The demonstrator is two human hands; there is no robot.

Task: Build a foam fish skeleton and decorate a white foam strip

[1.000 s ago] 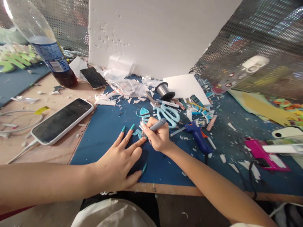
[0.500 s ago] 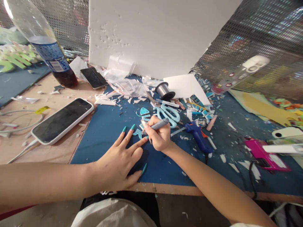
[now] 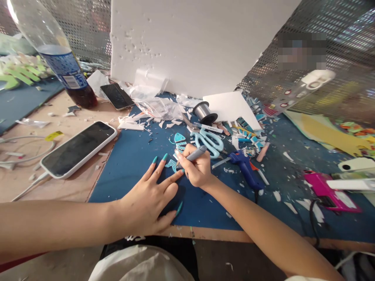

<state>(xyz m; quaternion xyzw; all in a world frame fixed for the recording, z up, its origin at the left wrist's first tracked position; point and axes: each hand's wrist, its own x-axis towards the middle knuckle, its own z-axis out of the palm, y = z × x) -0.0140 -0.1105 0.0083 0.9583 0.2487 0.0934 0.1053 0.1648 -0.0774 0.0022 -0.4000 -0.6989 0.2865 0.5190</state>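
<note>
My left hand (image 3: 146,199) lies flat on the blue cutting mat (image 3: 129,164), fingers spread, its fingertips pressing down a small light-blue cut-out piece (image 3: 170,164). My right hand (image 3: 197,167) is closed round a grey craft knife (image 3: 193,154), whose tip meets the cut-out beside my left fingertips. More light-blue cut-out shapes (image 3: 178,138) lie just beyond the hands.
Light-blue scissors (image 3: 208,141), a wire spool (image 3: 202,112), a blue glue gun (image 3: 246,169) and a pink tool (image 3: 328,193) lie to the right. Two phones (image 3: 77,148) (image 3: 117,96) and a cola bottle (image 3: 63,66) are at left. A white foam board (image 3: 193,43) stands behind. Scraps litter the mat.
Almost nothing differs: both hands stay in place on the cut-out, and the knife has shifted only very slightly.
</note>
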